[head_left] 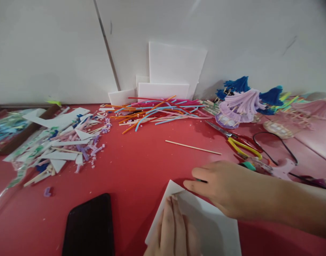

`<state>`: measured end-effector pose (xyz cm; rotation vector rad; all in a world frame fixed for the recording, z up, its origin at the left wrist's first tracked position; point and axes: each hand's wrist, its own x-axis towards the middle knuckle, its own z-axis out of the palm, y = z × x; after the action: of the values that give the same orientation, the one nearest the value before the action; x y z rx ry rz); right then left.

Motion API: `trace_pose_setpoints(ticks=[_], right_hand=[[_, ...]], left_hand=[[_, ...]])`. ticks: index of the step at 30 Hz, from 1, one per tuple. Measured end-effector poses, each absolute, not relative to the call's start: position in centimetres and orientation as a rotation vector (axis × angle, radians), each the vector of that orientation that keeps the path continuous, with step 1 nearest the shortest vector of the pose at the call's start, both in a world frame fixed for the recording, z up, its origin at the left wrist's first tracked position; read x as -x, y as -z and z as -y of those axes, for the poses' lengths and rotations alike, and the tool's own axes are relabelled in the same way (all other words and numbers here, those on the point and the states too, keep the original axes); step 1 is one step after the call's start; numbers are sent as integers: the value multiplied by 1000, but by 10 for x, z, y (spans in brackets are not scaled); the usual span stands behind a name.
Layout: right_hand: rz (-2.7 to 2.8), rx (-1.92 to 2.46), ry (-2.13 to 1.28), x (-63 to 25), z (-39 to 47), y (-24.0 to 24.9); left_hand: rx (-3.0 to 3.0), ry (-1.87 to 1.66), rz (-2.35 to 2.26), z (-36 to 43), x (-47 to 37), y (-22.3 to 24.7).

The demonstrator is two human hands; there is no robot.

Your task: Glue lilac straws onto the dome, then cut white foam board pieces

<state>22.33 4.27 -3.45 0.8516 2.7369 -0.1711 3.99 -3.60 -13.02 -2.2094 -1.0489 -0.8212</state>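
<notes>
A white foam board [211, 227] lies at an angle on the red table near the front edge. My left hand [173, 227] rests on it, fingers straight and side by side, tips pressing near the board's far corner. My right hand [219, 188] reaches in from the right, above the board's far edge. Its fingers are curled round a slim object, of which only a small dark green bit [201, 181] shows; its kind is hidden. A thin line runs on the board between the two hands. Beyond the right hand lies a thin wooden stick [193, 147].
A black phone [89, 225] lies left of the board. Scraps [69, 142] pile up farther left beside a brown frame [42, 126]. Pipe cleaners [157, 110] and upright white boards [176, 67] are behind. Yellow-handled scissors [236, 144], a glue gun [280, 169] and fuzzy umbrella-like pieces [240, 101] lie right.
</notes>
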Motion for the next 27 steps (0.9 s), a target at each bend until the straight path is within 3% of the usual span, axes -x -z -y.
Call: trace_pose_setpoints(ticks=[4,27], right_hand=[[-2752,-852,141,-225,-43,33],[-2743,-908,158,-234,-44,31]], left_hand=[[2357,626,907,35,-26,118],[2435,502,872,39,-22,116]])
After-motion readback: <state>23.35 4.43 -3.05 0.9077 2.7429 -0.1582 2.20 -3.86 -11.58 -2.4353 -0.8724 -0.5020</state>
